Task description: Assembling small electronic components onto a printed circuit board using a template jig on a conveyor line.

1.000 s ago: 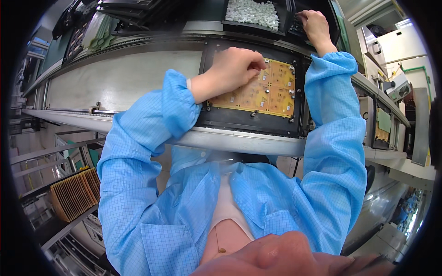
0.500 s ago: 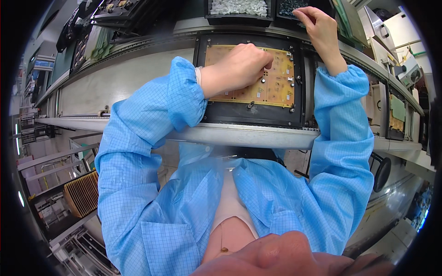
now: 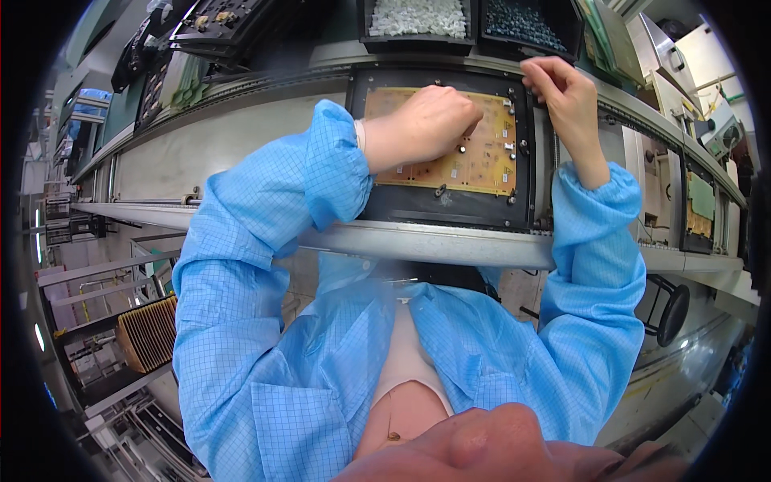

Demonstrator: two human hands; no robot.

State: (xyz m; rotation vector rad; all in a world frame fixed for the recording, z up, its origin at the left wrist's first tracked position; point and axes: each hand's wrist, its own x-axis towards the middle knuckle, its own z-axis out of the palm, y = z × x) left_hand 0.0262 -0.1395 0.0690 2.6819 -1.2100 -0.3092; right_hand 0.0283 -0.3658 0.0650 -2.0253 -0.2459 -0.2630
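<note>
A yellow-brown circuit board lies in a black carrier frame on the rail line before me. Several small parts stand on the board, mostly along its right side. Over its middle hovers my left hand, fingers curled together; whatever they hold, if anything, is hidden. My right hand is raised beyond the board's upper right corner, thumb and fingertips pinched. Anything between those tips is too small to make out. Behind the carrier are a black bin of small dark blue parts and another of white parts.
A metal rail runs along the near side of the line. Dark trays with loose parts are stacked at the far left. Green sheets stand at the far right, and another carrier with a green piece sits farther right.
My right hand has come away from the bin of blue parts, moving nearer to the board with its fingers pinched. My left hand stays over the board, curled. The view has shifted slightly.
</note>
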